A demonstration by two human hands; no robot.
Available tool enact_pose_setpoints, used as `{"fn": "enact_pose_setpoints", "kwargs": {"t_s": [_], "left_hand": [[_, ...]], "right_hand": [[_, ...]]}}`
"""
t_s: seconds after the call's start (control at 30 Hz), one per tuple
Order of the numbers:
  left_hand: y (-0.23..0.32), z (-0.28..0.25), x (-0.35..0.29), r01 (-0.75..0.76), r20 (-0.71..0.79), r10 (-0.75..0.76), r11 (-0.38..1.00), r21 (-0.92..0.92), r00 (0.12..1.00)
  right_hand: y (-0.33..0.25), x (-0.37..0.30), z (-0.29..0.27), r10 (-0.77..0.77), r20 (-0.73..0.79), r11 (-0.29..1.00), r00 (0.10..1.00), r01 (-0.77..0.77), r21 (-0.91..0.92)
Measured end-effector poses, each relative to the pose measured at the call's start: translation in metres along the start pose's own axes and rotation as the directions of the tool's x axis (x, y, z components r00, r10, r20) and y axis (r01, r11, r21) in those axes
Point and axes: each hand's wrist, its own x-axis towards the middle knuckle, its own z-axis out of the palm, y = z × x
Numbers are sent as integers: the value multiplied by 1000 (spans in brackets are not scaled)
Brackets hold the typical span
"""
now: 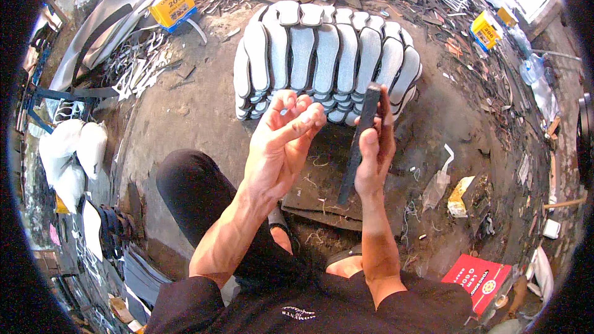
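My right hand [375, 154] grips a dark shoe sole [357, 164], seen nearly edge-on and tilted, with the thumb on its near face and the fingers behind. To its left, my left hand [286, 125] is raised with loosely curled fingers, the thumb near the fingertips, and nothing visible in it. Just beyond both hands, a large stack of shoe soles [323, 55] sits on the ground. Their upper faces are pale blue-white and their edges dark. Smaller rounded ends of soles line the stack's near side, partly hidden behind my hands.
White cut scraps [139, 65] lie at the far left beside a yellow-and-blue box [172, 7]. Another yellow box [486, 29] stands far right. White filled bags [69, 148] rest at the left. A red box [479, 281] lies near right, beyond a torn yellow-white packet [459, 198].
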Motion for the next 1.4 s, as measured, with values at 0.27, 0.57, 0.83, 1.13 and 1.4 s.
{"fn": "enact_pose_setpoints", "kwargs": {"t_s": [0.27, 0.57, 0.83, 1.13, 1.4], "left_hand": [[-7, 9, 1, 150, 75, -134, 947, -285, 988], [-21, 5, -8, 181, 47, -177, 981, -74, 983], [13, 1, 3, 98, 171, -36, 925, -368, 985], [-20, 1, -9, -81, 257, 23, 972, 218, 966], [0, 4, 1, -101, 80, 95, 993, 68, 992]], "right_hand": [[-17, 8, -8, -45, -32, 998, 998, 44, -43], [-21, 7, 6, -355, 56, 787, 933, 331, -521], [30, -14, -1, -217, -28, 830, 976, 169, -531], [-47, 13, 6, -194, 97, 898, 976, 216, -384], [-6, -11, 7, -334, 128, 799, 934, 352, -487]]}}
